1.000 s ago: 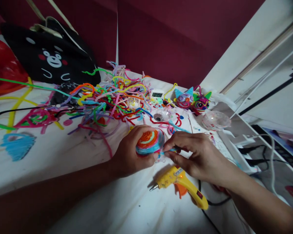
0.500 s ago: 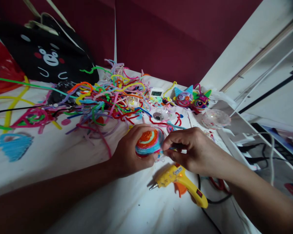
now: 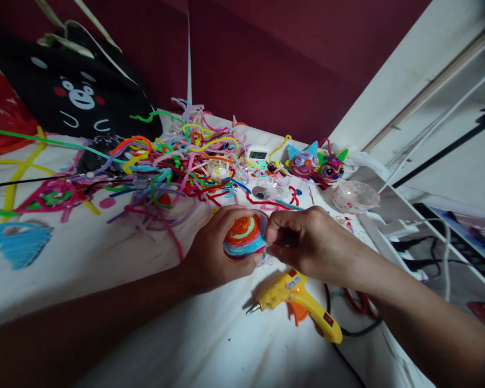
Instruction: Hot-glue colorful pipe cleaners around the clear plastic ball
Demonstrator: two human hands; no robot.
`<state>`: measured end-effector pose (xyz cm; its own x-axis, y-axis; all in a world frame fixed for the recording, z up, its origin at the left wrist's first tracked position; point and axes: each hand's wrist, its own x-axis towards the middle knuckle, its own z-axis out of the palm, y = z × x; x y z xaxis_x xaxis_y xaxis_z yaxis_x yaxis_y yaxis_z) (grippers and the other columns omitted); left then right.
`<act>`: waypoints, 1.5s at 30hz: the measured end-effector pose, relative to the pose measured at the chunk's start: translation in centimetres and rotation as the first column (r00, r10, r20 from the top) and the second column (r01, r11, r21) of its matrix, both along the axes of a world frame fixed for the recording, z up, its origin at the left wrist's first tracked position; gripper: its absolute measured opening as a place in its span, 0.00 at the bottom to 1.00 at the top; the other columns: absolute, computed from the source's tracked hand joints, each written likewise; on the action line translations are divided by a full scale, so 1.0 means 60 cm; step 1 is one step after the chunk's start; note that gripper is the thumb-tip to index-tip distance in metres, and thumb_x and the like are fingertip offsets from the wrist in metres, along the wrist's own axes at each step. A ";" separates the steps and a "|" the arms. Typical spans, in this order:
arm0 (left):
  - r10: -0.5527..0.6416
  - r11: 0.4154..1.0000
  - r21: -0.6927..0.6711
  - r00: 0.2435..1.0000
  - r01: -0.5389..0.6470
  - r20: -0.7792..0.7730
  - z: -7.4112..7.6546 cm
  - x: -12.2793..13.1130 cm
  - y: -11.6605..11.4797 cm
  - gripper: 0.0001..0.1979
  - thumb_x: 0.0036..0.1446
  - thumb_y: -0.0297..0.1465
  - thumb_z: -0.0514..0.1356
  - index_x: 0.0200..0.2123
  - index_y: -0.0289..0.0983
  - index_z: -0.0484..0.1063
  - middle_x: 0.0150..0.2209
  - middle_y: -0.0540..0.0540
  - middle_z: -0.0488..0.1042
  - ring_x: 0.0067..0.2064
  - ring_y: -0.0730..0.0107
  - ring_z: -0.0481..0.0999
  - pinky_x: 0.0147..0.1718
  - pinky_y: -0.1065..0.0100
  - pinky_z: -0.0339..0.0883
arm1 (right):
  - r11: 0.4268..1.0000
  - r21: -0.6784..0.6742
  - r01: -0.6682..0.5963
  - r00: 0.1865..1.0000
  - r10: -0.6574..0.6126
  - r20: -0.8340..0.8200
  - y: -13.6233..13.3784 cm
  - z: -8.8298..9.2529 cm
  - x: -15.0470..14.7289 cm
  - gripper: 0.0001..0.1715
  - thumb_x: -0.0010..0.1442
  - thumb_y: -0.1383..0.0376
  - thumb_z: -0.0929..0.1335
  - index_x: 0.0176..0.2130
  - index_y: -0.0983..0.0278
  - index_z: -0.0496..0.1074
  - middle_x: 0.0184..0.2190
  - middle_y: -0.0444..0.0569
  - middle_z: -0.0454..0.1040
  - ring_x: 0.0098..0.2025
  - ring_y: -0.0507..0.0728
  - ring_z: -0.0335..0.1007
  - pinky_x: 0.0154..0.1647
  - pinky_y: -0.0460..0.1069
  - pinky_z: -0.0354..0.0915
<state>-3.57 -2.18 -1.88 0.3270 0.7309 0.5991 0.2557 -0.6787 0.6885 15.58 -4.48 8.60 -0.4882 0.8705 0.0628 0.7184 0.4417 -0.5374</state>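
My left hand (image 3: 214, 248) is wrapped round a pipe-cleaner ball (image 3: 242, 240), coiled in orange with a mint stripe and blue and pink bands lower down. At the ball's right edge, my right hand (image 3: 307, 240) is closed, thumb and index finger pinched against its side. Whatever those fingertips hold is hidden. Just below the hands lies a yellow hot glue gun (image 3: 283, 291) on its side, its metal nozzle pointing left and a small light glowing orange.
A tangled heap of pipe cleaners (image 3: 194, 148) spreads behind the hands. Two eared pipe-cleaner figures, one blue-eared (image 3: 303, 159), stand at the back right beside a clear plastic dome (image 3: 355, 196). A small digital clock (image 3: 257, 153), black bag (image 3: 73, 91) and blue woven piece (image 3: 22, 242) are around.
My right hand has shifted slightly left and closed tighter against the ball's side. My left hand keeps its hold, and the glue gun stays put; the view has moved a little.
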 end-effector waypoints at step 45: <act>-0.008 0.997 -0.081 0.999 0.012 0.050 0.001 -0.002 0.002 0.31 0.39 0.22 0.61 0.50 0.44 0.66 0.51 0.43 0.72 0.52 0.54 0.74 0.54 0.52 0.70 | 0.995 -0.027 0.096 0.988 -0.099 -0.116 0.008 -0.021 0.021 0.04 0.56 0.71 0.70 0.33 0.67 0.78 0.25 0.44 0.77 0.25 0.49 0.67 0.27 0.43 0.62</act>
